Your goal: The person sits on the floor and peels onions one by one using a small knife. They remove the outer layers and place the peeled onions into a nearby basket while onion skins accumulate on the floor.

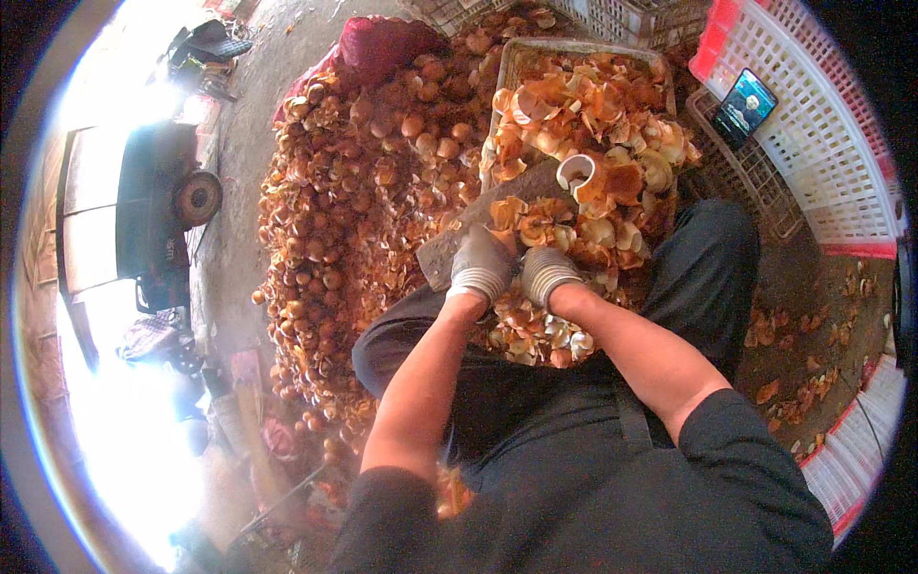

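Note:
Both my hands wear grey knitted gloves with striped cuffs and meet over a wooden board [441, 260] in front of me. My left hand [484, 260] bends over an onion-coloured object at the board; its fingers are mostly hidden. Close beside it, my right hand [546, 273] has its fingertips turned in and out of sight. What either hand grips cannot be made out. Orange-brown onion skins [552, 222] lie just beyond the hands. A white ring-shaped piece [576, 174] stands among the skins, above the board's far end.
A large heap of onions [323, 237] spreads at the left, with a red mesh sack [380, 50] behind. A plastic crate [584, 46] heaped with skins stands ahead. At the right are a white-and-red crate [817, 143] and a phone [746, 107]. A wheeled vehicle [161, 201] stands far left.

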Tool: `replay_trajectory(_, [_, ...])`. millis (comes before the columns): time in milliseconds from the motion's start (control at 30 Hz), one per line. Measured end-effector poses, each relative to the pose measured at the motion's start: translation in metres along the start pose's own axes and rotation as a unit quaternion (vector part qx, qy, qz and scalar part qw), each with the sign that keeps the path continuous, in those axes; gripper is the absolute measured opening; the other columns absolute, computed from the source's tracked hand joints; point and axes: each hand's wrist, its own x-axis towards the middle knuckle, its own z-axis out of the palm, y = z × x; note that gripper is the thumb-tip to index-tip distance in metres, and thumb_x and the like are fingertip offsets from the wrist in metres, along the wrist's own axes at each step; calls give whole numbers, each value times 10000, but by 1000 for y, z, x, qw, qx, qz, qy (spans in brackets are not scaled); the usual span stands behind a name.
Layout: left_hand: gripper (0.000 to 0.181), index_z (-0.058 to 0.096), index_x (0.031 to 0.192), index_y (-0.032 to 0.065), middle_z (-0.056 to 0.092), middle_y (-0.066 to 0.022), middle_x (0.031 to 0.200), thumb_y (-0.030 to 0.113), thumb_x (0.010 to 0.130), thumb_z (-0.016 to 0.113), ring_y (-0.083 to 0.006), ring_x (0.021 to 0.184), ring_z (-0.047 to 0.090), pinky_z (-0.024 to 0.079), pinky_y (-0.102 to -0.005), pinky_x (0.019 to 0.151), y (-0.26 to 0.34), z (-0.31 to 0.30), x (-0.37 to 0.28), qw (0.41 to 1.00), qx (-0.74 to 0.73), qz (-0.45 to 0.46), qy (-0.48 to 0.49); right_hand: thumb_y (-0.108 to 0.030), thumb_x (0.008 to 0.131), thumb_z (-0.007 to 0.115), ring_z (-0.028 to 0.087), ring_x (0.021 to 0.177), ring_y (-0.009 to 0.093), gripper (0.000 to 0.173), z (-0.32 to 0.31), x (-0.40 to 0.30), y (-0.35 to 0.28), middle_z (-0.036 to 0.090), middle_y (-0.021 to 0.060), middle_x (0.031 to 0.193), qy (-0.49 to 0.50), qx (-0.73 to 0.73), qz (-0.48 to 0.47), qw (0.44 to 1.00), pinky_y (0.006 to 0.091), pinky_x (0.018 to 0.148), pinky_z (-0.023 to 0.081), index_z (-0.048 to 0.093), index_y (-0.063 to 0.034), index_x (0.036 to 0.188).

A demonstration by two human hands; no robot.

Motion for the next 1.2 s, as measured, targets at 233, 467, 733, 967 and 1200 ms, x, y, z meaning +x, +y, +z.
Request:
replay_trajectory(233, [492,540,1080,-43,641,-313,991,371,835,647,-456,978,624,506,-499,828,7,-7,-6,1000,-17,11,-3,-153,832,573,637,1022,388,252,12,16,8,650,245,1064,18,9,-6,1000,453,840,524,710,-20,997])
replay_trajectory(467, [586,450,1168,65,646,-275,988,294,728,762,-468,922,618,498,-514,765,-9,31,-6,997,2,22,75,-148,841,560,650,1006,371,256,16,19,9,654,230,1073,15,44,58,997,445,827,529,707,-17,1005])
replay_trajectory(733, [739,451,1264,67,674,-217,1010,341,678,811,-361,981,652,504,-430,836,-20,18,2,1000,-6,10,11,-151,819,580,656,1024,347,257,15,3,30,665,218,1075,-6,18,25,1000,432,822,531,716,-38,1004])
replay_trajectory(967, [390,628,1047,1,692,-96,929,159,734,801,-188,784,678,557,-290,727,-59,-3,12,805,-581,25,-119,-194,800,610,662,968,374,248,33,-31,82,682,232,993,-15,-70,26,997,436,797,521,727,-17,927])
replay_trajectory(1200, [804,374,1386,30,589,-123,1169,18,704,799,-238,1014,632,531,-368,925,-15,-71,-75,661,-725,136,-136,-217,814,567,647,734,340,270,-5,-60,51,651,238,776,-4,-14,-41,999,419,682,501,669,34,806])
